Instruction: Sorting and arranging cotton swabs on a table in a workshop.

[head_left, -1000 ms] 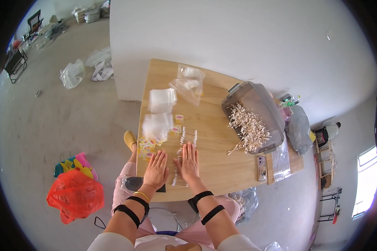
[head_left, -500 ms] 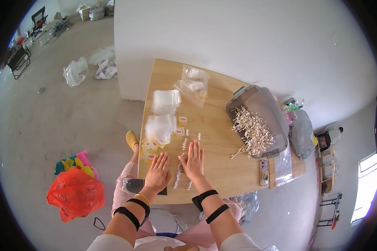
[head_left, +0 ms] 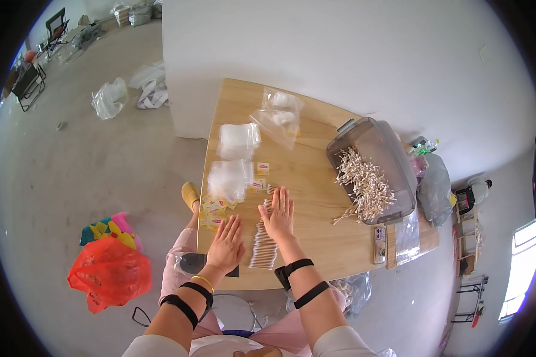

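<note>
A row of cotton swabs [head_left: 263, 250] lies side by side on the wooden table [head_left: 315, 256], running away from me. My right hand [head_left: 278, 217] rests flat over the row's far part, fingers stretched out, hiding some swabs. Left of the row, my left hand [head_left: 225, 245] lies flat on the table with its fingers extended, holding nothing. Just beyond it are scattered small yellow-and-white cards [head_left: 214, 209]. Two more cards, one of them a single card [head_left: 262, 169], lie near the row's far end. Stacks of clear plastic bags [head_left: 229, 179] sit farther left.
A grey plastic bin [head_left: 393, 172] tipped toward me holds a heap of loose cotton swabs [head_left: 366, 187] at the right. Near it lie a phone [head_left: 379, 245] and a clear bag [head_left: 407, 238]. A red plastic bag [head_left: 110, 275] stands on the floor at the left. A white wall [head_left: 339, 53] rises behind the table.
My right hand has slid away from me along the swab row, uncovering more of its middle and covering swabs at the far end. My left hand stays nearly in place.
</note>
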`<state>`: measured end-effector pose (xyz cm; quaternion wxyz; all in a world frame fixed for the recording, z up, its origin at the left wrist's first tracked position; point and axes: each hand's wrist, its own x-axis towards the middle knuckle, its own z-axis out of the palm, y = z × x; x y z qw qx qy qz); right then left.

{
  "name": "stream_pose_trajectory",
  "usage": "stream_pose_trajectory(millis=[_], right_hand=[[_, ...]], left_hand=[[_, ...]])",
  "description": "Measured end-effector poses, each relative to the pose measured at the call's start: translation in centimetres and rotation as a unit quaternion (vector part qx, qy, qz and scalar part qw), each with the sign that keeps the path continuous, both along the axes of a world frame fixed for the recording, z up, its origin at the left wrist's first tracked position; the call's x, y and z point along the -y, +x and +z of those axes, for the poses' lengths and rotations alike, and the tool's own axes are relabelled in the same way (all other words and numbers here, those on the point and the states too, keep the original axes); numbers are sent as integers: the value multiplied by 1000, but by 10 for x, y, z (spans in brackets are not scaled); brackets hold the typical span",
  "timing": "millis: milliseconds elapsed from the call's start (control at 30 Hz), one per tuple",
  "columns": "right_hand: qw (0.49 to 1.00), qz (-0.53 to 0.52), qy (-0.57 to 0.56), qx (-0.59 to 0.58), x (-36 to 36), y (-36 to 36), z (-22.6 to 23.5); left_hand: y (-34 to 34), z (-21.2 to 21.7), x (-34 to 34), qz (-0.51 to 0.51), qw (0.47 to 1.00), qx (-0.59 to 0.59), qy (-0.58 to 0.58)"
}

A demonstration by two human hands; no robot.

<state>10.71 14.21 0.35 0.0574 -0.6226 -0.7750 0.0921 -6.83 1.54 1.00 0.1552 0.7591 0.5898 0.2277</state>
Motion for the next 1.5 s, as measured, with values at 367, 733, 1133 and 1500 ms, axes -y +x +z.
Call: stream_pose_trajectory(millis=[367,733,1133,1500], right_hand=[[999,20,34,-11,9,12,10],[994,52,88,-48,99,12,17],[996,40,78,-16,94,-5,-7],[996,22,83,23,60,-8,-15]], left_hand=[[3,3,-1,-2,1000,8,4],[4,-1,-3,1,1000,-13,7],[5,-4,1,5,1000,-23,8],[5,-2,-1,1,1000,-16,10]])
